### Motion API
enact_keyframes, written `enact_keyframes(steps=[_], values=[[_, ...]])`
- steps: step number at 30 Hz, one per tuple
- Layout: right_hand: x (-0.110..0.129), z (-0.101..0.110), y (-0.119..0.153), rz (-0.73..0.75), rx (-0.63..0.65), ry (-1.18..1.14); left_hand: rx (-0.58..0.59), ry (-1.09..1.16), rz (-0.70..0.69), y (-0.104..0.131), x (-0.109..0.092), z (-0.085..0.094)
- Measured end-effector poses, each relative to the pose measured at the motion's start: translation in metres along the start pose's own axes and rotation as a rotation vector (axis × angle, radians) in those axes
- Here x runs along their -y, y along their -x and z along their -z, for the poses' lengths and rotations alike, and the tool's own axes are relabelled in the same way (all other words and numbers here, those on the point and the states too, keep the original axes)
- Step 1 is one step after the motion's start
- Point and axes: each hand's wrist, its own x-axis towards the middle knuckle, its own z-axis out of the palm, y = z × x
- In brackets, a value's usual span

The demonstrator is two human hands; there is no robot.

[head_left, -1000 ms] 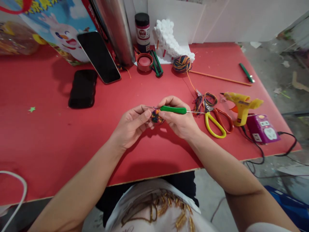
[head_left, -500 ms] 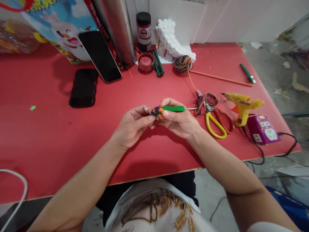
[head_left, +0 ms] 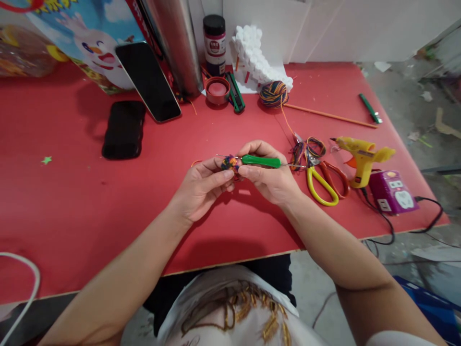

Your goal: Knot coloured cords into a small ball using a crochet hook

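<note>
Between my fingers is a small multicoloured crocheted piece (head_left: 230,164), held above the red table. My left hand (head_left: 201,187) pinches its left side between thumb and fingers. A crochet hook with a green handle (head_left: 261,161) lies in my right hand (head_left: 272,180), whose thumb and fingers are closed round it by the piece. The hook's thin metal shaft passes over the piece to the left, and a second metal end points right. A multicoloured yarn ball (head_left: 273,93) sits farther back, with a strand running to a loose yarn tangle (head_left: 298,154) beside the scissors (head_left: 322,185).
On the right of the red table (head_left: 126,230) are a yellow glue gun (head_left: 362,156), a purple power socket (head_left: 392,192) and a wooden stick (head_left: 331,116). Phones (head_left: 148,81), a steel flask (head_left: 178,48), a jar (head_left: 214,45) and a green cutter (head_left: 235,92) stand or lie behind.
The crocheted piece has shifted slightly left. The green hook has turned a little and shows more of its handle. A bit of orange yarn now shows behind my left fingers.
</note>
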Motion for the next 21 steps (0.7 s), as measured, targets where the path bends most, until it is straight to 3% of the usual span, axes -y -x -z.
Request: enact_keyframes(steps=[15, 21], values=[[0.0008, 0.0045, 0.0006, 0.072, 0.075, 0.119, 0.024, 0.074, 0.119, 0.0054, -0.0039, 0.0008], [0.0012, 0.0083, 0.0003, 0.058, 0.039, 0.179, 0.006, 0.067, 0.136, 0.0033, -0.0039, 0.0018]])
